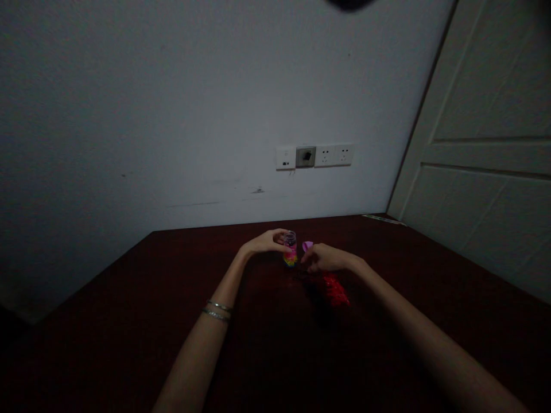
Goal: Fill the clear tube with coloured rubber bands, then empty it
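Note:
A small clear jar (290,248) stands upright on the dark table, with pink, yellow and blue layers inside and its mouth uncovered. My left hand (271,242) is wrapped round the jar from the left, thumb in front. Just right of the jar, my right hand (322,258) has its fingers curled together, pointing down close to the tabletop. Whatever lies between those fingertips, if anything, is too dark and small to make out. A pink piece (307,246), perhaps a cap or funnel, shows behind my right fingers. Glossy red bits (336,288) lie in a patch below my right hand.
The dark red-brown table (258,344) runs back to a pale wall (206,115) with sockets and a switch panel (314,156). A thin patterned strip (383,219) lies at the back right edge, beside a white panelled door (486,155). The light is dim.

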The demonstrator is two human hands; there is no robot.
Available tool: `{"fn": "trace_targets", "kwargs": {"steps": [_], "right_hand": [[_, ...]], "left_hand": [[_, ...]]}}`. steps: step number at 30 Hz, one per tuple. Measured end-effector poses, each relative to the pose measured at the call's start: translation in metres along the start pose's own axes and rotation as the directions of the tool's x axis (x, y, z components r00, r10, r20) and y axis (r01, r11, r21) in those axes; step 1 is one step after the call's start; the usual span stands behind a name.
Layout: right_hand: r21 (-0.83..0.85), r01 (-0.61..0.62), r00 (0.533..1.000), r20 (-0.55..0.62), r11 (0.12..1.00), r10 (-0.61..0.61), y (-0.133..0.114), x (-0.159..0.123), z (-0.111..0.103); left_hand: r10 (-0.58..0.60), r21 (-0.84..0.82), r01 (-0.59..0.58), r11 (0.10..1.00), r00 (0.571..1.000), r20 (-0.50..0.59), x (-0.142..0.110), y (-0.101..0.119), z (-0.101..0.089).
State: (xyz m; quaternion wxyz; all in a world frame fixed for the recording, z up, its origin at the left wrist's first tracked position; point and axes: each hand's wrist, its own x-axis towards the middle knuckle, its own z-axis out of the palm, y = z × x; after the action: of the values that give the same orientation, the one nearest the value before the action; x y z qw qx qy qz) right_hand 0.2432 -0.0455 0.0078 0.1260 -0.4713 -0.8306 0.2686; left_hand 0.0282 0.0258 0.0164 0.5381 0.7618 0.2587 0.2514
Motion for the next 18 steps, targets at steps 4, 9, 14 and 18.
{"fn": "trace_targets", "kwargs": {"steps": [4,9,14,18], "right_hand": [[-0.032,-0.003,0.999,0.039,0.999,0.004,0.001,0.001,0.012],[-0.036,0.069,0.996,0.057,0.997,-0.067,0.001,0.003,0.021],[-0.098,0.047,0.999,0.017,0.994,-0.045,0.003,0.009,0.031],[-0.071,-0.013,1.0,0.016,0.997,0.014,0.002,0.011,0.033]], "left_hand": [[-0.029,-0.002,0.029,1.0,0.994,0.101,-0.001,-0.008,-0.007],[-0.149,0.028,0.148,0.989,0.988,0.033,-0.008,-0.027,-0.029],[-0.2,0.008,0.202,0.979,0.977,-0.074,-0.017,-0.041,-0.041],[-0.188,-0.015,0.188,0.982,0.982,-0.027,-0.02,-0.04,-0.041]]}}
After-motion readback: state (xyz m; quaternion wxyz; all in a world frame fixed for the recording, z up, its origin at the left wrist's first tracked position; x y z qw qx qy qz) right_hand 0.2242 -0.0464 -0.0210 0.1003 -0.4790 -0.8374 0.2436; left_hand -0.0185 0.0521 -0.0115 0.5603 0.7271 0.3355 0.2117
